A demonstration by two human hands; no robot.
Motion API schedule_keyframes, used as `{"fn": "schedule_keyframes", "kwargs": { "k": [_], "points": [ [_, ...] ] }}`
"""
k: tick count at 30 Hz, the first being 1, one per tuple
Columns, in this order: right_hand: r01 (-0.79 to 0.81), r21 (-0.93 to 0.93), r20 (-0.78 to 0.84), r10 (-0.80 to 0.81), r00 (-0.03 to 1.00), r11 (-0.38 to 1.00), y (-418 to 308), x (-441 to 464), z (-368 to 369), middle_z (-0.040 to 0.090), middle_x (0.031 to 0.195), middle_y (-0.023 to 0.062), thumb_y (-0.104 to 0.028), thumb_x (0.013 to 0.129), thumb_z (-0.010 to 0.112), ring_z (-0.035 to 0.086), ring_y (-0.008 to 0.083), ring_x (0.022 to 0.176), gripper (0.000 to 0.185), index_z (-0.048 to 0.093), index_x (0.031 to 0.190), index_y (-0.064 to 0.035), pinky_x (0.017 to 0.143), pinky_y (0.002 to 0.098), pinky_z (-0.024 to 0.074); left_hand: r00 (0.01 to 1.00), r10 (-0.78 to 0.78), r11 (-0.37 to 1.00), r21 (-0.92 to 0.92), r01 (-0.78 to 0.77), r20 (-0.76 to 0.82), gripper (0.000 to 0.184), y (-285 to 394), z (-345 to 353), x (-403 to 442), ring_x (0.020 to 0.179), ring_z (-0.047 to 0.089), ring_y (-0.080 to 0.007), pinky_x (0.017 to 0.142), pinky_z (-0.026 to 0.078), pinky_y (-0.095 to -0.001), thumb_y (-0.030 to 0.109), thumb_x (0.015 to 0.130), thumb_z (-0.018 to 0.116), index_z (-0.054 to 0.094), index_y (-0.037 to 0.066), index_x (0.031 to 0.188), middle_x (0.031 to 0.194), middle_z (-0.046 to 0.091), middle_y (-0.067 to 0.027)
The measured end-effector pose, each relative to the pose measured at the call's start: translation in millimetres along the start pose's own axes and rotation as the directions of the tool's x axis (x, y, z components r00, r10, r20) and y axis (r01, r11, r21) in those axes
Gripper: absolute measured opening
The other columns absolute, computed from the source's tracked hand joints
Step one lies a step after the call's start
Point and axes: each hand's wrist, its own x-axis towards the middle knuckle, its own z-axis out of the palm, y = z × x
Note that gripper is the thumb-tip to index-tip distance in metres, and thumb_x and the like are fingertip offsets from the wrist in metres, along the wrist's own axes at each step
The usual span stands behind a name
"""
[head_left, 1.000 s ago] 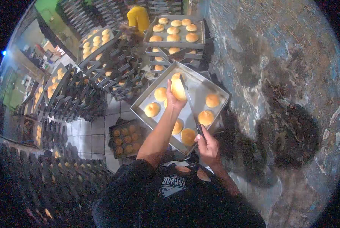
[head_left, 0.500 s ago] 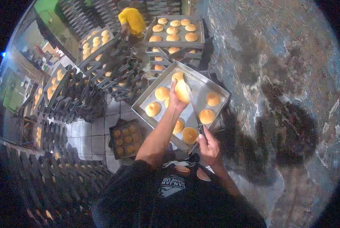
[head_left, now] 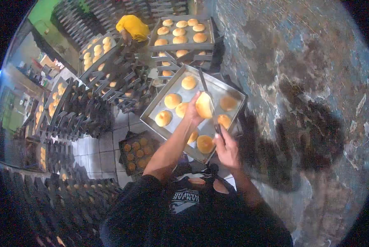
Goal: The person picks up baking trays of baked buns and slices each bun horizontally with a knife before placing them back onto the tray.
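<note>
My left hand (head_left: 194,114) is closed around a bun (head_left: 204,106) above a metal tray (head_left: 153,126). In my right hand (head_left: 228,151) is the dark handle of a long knife (head_left: 208,91). The blade points up and away along the right side of the held bun; whether it touches the bun I cannot tell. Several golden buns lie on the tray, among them one (head_left: 188,82) near the far corner, one (head_left: 163,118) at the left and one (head_left: 205,144) at the near corner. My left hand and the held bun partly hide others.
Stacked trays of buns (head_left: 180,48) stand beyond the tray, with more stacks (head_left: 52,101) to the left. A low tray of buns (head_left: 137,153) is at lower left. A person in yellow (head_left: 134,28) bends at the back. A stained wall (head_left: 299,82) rises on the right.
My left hand and its bun have moved right and nearer to me, uncovering the bun at the far corner. The knife now points more steeply away. The person in yellow has moved left and bent down.
</note>
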Motion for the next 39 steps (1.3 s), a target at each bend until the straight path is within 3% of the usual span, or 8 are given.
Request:
{"fn": "schedule_keyframes", "kwargs": {
  "k": [11, 13, 15, 17, 21, 29, 34, 39],
  "points": [
    [0.081, 0.057, -0.002, -0.081, 0.997, 0.995, 12.8, -19.6, -2.2, 0.067, 0.079, 0.0082, -0.015, 0.101, 0.051, 0.061, 0.013, 0.069, 0.044, 0.05, 0.143, -0.0003, 0.066, 0.0287, 0.0504, 0.994, 0.067, 0.978, 0.192, -0.082, 0.083, 0.028, 17.6, -12.2, -7.0, 0.082, 0.07, -0.0217, 0.076, 0.059, -0.0373, 0.032, 0.096, 0.066, 0.064, 0.007, 0.105, 0.094, 0.07, -0.0085],
    [-0.147, -0.016, 0.115, 0.148, 0.982, 0.989, -12.5, 5.7, -9.8, 0.069, 0.089, 0.0249, -0.02, 0.101, 0.056, 0.07, 0.0295, 0.075, 0.042, 0.055, 0.137, 0.0007, 0.07, 0.0391, 0.0537, 0.974, 0.023, 0.956, 0.278, -0.087, 0.224, 0.029, 5.5, -5.6, -10.0, 0.083, 0.07, -0.0217, 0.076, 0.06, -0.0373, 0.032, 0.096, 0.065, 0.063, 0.005, 0.107, 0.094, 0.07, -0.0091],
    [-0.174, -0.029, 0.12, 0.176, 0.977, 0.984, -7.8, 9.5, -8.2, 0.067, 0.087, 0.0264, -0.02, 0.101, 0.055, 0.071, 0.0277, 0.074, 0.042, 0.054, 0.138, -0.0009, 0.07, 0.0398, 0.0538, 0.99, 0.041, 0.966, 0.249, -0.073, 0.132, 0.028, 5.9, -2.3, -11.4, 0.083, 0.07, -0.022, 0.076, 0.06, -0.0379, 0.032, 0.097, 0.064, 0.062, 0.006, 0.107, 0.094, 0.07, -0.009],
    [-0.044, -0.014, 0.111, 0.046, 0.993, 0.999, 2.1, -5.4, -8.7, 0.067, 0.082, 0.0073, -0.016, 0.102, 0.05, 0.058, 0.0114, 0.064, 0.043, 0.05, 0.144, -0.0027, 0.061, 0.029, 0.049, 0.995, 0.085, 0.978, 0.185, -0.093, 0.05, 0.026, 18.6, -13.3, -1.1, 0.083, 0.07, -0.0223, 0.076, 0.06, -0.0383, 0.031, 0.097, 0.063, 0.062, 0.006, 0.105, 0.093, 0.07, -0.009],
    [0.111, -0.013, 0.118, -0.109, 0.987, 0.994, 26.3, -35.0, -10.4, 0.069, 0.085, 0.0084, -0.016, 0.102, 0.053, 0.062, 0.0122, 0.069, 0.044, 0.05, 0.143, -0.0022, 0.067, 0.0293, 0.0517, 0.995, 0.038, 0.956, 0.285, -0.064, 0.096, 0.026, 39.8, -26.0, -5.9, 0.084, 0.07, -0.022, 0.076, 0.06, -0.0391, 0.031, 0.097, 0.063, 0.062, 0.007, 0.106, 0.096, 0.07, -0.0088],
    [-0.175, -0.014, 0.174, 0.175, 0.969, 0.984, 11.0, 7.6, -6.3, 0.067, 0.083, 0.0077, -0.018, 0.102, 0.053, 0.064, 0.0141, 0.076, 0.042, 0.053, 0.142, -0.0051, 0.072, 0.0299, 0.0521, 0.998, 0.027, 0.965, 0.261, -0.039, 0.049, 0.026, 8.8, -20.7, -2.8, 0.084, 0.07, -0.021, 0.076, 0.06, -0.0391, 0.028, 0.097, 0.063, 0.062, 0.006, 0.11, 0.097, 0.07, -0.0086],
    [0.089, -0.031, 0.087, -0.086, 0.993, 0.996, 42.6, -33.7, -8.4, 0.067, 0.077, 0.021, -0.021, 0.099, 0.059, 0.071, 0.0285, 0.069, 0.042, 0.056, 0.132, 0.0056, 0.065, 0.0401, 0.0538, 0.996, 0.005, 0.962, 0.271, -0.03, 0.093, 0.024, 27.4, -20.0, -9.7, 0.084, 0.069, -0.0203, 0.075, 0.06, -0.0392, 0.028, 0.097, 0.064, 0.062, 0.007, 0.107, 0.095, 0.069, -0.008],
    [-0.15, -0.036, 0.138, 0.154, 0.978, 0.988, 36.3, 17.0, 2.3, 0.07, 0.082, 0.0142, -0.019, 0.1, 0.056, 0.068, 0.0193, 0.075, 0.044, 0.052, 0.14, -0.0022, 0.071, 0.0327, 0.053, 0.985, -0.02, 0.981, 0.185, 0.052, -0.173, 0.022, -20.0, -16.7, -2.1, 0.08, 0.067, -0.02, 0.074, 0.06, -0.0393, 0.028, 0.096, 0.066, 0.06, 0.008, 0.102, 0.091, 0.067, -0.007]
  ]
}}
